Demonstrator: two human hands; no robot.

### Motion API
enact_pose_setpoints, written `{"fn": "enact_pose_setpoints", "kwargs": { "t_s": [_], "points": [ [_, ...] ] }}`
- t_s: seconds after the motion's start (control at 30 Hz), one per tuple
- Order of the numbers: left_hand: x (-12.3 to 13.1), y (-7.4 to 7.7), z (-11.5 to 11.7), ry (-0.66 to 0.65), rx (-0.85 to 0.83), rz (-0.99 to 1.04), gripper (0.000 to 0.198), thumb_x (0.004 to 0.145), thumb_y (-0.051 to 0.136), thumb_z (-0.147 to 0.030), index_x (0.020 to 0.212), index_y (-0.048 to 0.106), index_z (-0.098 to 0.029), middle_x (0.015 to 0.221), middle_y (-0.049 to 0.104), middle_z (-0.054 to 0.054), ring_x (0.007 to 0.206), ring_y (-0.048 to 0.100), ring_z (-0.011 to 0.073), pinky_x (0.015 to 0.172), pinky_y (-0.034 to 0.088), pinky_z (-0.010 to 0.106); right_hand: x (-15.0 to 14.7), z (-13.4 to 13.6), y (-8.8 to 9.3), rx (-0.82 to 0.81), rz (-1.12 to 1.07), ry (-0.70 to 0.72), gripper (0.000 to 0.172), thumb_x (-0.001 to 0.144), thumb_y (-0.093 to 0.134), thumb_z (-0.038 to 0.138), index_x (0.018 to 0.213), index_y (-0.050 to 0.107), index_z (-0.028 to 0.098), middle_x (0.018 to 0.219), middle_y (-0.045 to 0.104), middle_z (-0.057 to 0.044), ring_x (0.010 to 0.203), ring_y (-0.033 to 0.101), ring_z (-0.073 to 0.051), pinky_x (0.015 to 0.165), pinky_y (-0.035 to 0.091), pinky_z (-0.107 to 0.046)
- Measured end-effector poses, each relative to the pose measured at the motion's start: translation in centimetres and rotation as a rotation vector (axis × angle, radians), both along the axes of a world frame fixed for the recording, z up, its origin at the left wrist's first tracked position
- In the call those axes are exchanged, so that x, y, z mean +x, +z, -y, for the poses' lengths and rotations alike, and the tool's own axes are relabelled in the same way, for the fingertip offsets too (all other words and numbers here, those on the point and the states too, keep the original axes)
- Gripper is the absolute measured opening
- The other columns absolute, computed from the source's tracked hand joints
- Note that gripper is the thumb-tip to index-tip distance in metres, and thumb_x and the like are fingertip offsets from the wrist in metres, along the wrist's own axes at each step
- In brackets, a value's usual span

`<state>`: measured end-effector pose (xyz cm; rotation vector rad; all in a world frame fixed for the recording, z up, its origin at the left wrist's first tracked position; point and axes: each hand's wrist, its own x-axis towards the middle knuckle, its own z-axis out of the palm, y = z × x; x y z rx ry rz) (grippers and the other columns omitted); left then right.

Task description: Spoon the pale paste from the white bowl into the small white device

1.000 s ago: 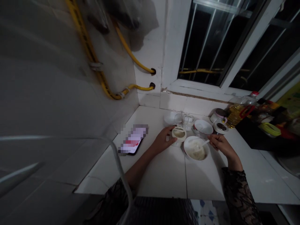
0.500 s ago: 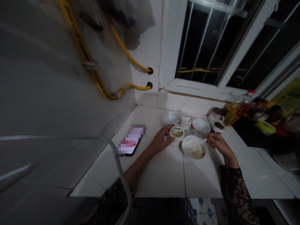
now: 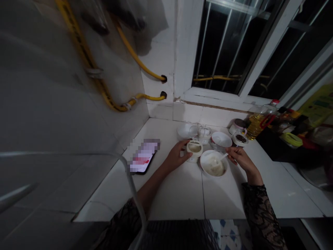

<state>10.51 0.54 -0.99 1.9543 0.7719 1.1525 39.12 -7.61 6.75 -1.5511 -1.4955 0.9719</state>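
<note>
My left hand [image 3: 177,155] grips the side of a small white round container [image 3: 194,150] holding a pale substance. My right hand [image 3: 240,159] pinches the handle of a white spoon [image 3: 223,156], whose tip reaches into a white bowl [image 3: 213,164] of pale, mushy food. The spoon's bowl end is hidden in the food or by the rim. A second white bowl [image 3: 221,140] stands just beyond, close to my right fingers.
A glass jar [image 3: 201,133] and a white dish [image 3: 184,131] stand behind the container. Small jars [image 3: 240,139] sit at the right, beside a yellow oil bottle [image 3: 260,121]. A phone [image 3: 143,156] lies left on the white tile counter [image 3: 177,198], under a barred window and yellow hoses.
The whole scene slides slightly left in the picture as the camera shifts. My hands keep their holds on the container and spoon.
</note>
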Motion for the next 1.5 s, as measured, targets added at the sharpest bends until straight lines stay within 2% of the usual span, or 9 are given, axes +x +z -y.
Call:
{"fn": "enact_pose_setpoints", "kwargs": {
  "t_s": [0.23,0.43,0.57,0.7,0.8,0.93,1.1,1.33,1.5],
  "points": [
    [0.0,0.1,0.1,-0.002,-0.013,0.009,0.053,0.082,0.065,-0.043,0.128,0.052,-0.02,0.136,0.055,0.014,0.111,0.061,0.0259,0.089,0.055,0.04,-0.1,-0.4,-0.4,0.026,-0.074,-0.041,0.051,0.071,0.065,0.062,0.049,0.046,0.02,0.038,0.037,0.007,0.034,0.028,-0.005,0.037,0.021,-0.023],
    [0.1,0.0,0.0,-0.003,0.002,0.011,0.052,0.083,0.063,-0.043,0.128,0.052,-0.02,0.135,0.056,0.013,0.113,0.059,0.0256,0.089,0.054,0.039,-2.5,-1.5,-0.3,0.202,-0.108,-0.188,0.055,0.072,0.06,0.07,0.05,0.047,0.021,0.04,0.04,0.006,0.033,0.031,-0.006,0.037,0.025,-0.024],
    [0.0,0.0,0.0,-0.013,0.008,0.018,0.051,0.083,0.064,-0.043,0.128,0.053,-0.021,0.134,0.056,0.013,0.114,0.059,0.0256,0.09,0.054,0.039,-5.6,-1.4,-0.4,0.51,0.196,-0.268,0.053,0.091,0.043,0.06,0.055,0.046,0.021,0.043,0.043,0.003,0.041,0.04,-0.01,0.044,0.031,-0.024],
    [0.1,0.1,0.1,-0.013,0.004,0.013,0.052,0.083,0.064,-0.042,0.128,0.052,-0.02,0.132,0.057,0.014,0.111,0.06,0.0254,0.089,0.054,0.04,-7.8,-1.0,-0.7,0.841,0.71,-0.026,0.042,0.098,0.041,0.04,0.065,0.056,0.019,0.06,0.058,-0.003,0.055,0.051,-0.013,0.057,0.037,-0.026],
    [0.1,0.1,0.1,-0.015,0.008,0.017,0.052,0.083,0.064,-0.042,0.129,0.052,-0.02,0.132,0.057,0.014,0.112,0.06,0.0258,0.089,0.054,0.04,-7.6,-0.6,-0.3,0.92,0.8,0.029,0.039,0.099,0.04,0.034,0.068,0.058,0.019,0.061,0.058,-0.003,0.055,0.051,-0.013,0.058,0.037,-0.026],
    [0.1,-0.2,-0.1,-0.009,0.018,0.026,0.051,0.082,0.065,-0.042,0.128,0.053,-0.021,0.132,0.057,0.013,0.111,0.061,0.0257,0.087,0.056,0.039,-4.4,0.0,0.8,0.726,0.577,-0.141,0.041,0.098,0.04,0.04,0.064,0.052,0.02,0.054,0.048,0.002,0.05,0.043,-0.011,0.052,0.033,-0.024],
    [0.0,0.0,0.0,0.012,0.035,0.007,0.05,0.083,0.064,-0.041,0.128,0.053,-0.021,0.134,0.057,0.013,0.112,0.061,0.026,0.088,0.055,0.04,-0.4,0.3,0.6,0.321,0.557,0.028,0.046,0.091,0.044,0.051,0.057,0.042,0.02,0.051,0.037,0.004,0.049,0.034,-0.01,0.048,0.026,-0.024],
    [-0.1,0.2,0.1,0.01,0.0,-0.009,0.052,0.082,0.064,-0.042,0.128,0.052,-0.019,0.136,0.055,0.015,0.114,0.06,0.0269,0.09,0.054,0.041,-1.6,0.1,-0.9,0.127,0.552,0.228,0.047,0.088,0.042,0.054,0.055,0.036,0.021,0.054,0.033,0.004,0.052,0.031,-0.01,0.049,0.023,-0.024],
    [-0.2,0.2,0.2,-0.001,0.0,0.004,0.051,0.083,0.064,-0.042,0.127,0.052,-0.021,0.135,0.056,0.014,0.112,0.061,0.0258,0.088,0.054,0.04,-1.3,0.1,-1.0,0.104,0.414,0.182,0.052,0.085,0.043,0.063,0.055,0.033,0.021,0.053,0.026,0.005,0.052,0.025,-0.009,0.047,0.019,-0.024]
  ]
}}
